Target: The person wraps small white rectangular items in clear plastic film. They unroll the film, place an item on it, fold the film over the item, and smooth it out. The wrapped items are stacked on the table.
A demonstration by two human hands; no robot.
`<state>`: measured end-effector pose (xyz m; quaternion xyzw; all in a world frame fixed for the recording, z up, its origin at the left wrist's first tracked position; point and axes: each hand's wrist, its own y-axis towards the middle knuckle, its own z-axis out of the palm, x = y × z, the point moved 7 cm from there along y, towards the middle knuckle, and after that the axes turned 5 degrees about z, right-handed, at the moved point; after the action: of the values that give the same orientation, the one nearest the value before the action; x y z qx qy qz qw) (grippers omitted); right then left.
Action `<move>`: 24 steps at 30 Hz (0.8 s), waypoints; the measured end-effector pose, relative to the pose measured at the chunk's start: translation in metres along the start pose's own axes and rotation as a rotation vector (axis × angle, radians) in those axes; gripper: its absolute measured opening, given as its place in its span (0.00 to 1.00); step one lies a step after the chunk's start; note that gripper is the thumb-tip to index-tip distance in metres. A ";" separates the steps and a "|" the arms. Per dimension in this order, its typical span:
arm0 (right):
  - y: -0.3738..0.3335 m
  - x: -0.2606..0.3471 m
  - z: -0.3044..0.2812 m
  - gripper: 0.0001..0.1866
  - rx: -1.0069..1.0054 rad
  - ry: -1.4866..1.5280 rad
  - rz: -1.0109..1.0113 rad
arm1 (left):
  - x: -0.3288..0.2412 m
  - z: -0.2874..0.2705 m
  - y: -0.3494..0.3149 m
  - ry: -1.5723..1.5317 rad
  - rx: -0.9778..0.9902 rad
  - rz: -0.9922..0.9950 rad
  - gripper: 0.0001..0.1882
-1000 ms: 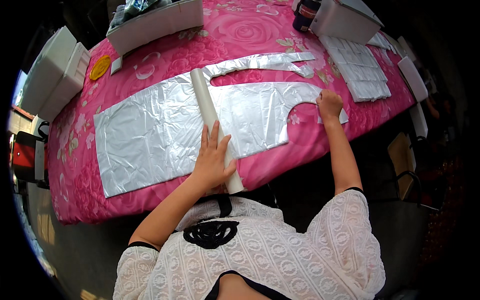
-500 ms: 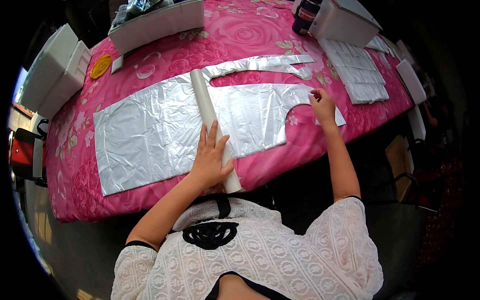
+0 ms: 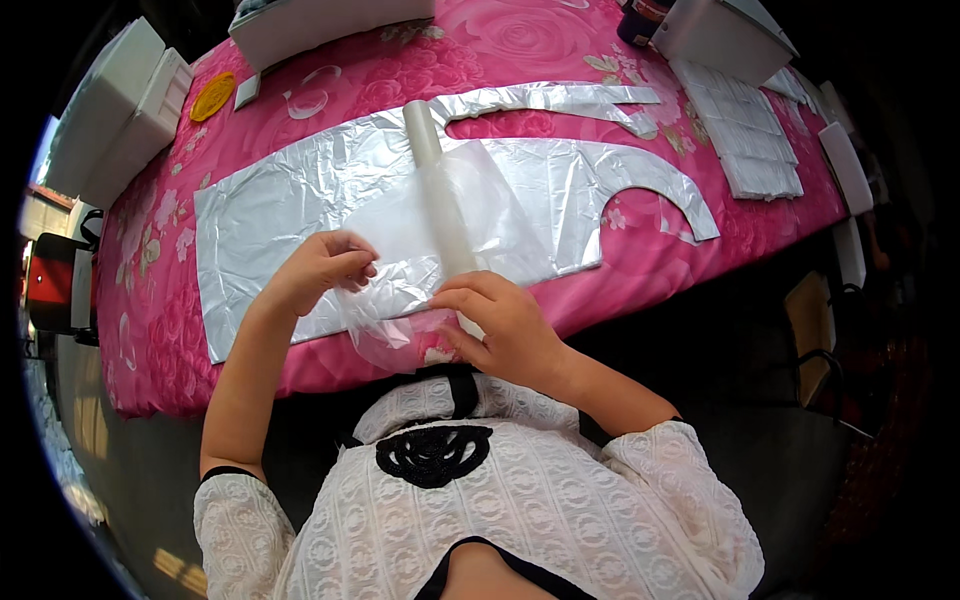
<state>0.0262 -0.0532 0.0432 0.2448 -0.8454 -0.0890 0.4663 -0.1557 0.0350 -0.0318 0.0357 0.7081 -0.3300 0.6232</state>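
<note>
A silver plastic apron [image 3: 270, 215] with curved strap ends lies flat across the table. On it rests a pale tube [image 3: 423, 135], pointing from the far side towards me. A thin see-through plastic sheet [image 3: 495, 190] is draped over the tube, its crumpled near part hanging by the table edge. My left hand [image 3: 325, 268] is closed, its curled fingers pinching the sheet left of the tube. Over the tube's near end lies my right hand [image 3: 505, 325], thumb and fingers apart, touching the tube and sheet; the end beneath is partly hidden.
Pink flowered cloth [image 3: 510, 40] covers the table. White boxes [image 3: 110, 110] stand at the far left, back and far right. A yellow oval piece [image 3: 212, 97] lies near the left box. Folded white packets [image 3: 740, 130] and a dark jar [image 3: 642, 22] are at the right.
My left hand has left the tube and moved left to the plastic sheet. My right hand came from the apron's right end to the tube. The see-through sheet now covers the tube.
</note>
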 end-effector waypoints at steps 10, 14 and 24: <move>-0.047 -0.066 0.029 0.26 0.349 -0.353 0.736 | 0.047 -0.205 -0.063 0.887 -0.454 -0.071 0.11; -0.053 -0.064 0.033 0.25 0.357 -0.247 0.805 | 0.004 -0.188 -0.071 1.605 -0.769 -0.014 0.13; -0.056 -0.066 0.032 0.26 0.412 -0.179 0.849 | -0.012 0.053 0.035 0.976 -0.371 0.779 0.27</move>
<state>0.0476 -0.0717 -0.0444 -0.0432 -0.9076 0.2578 0.3287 -0.0917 0.0395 -0.0364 0.3274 0.8902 0.1019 0.2998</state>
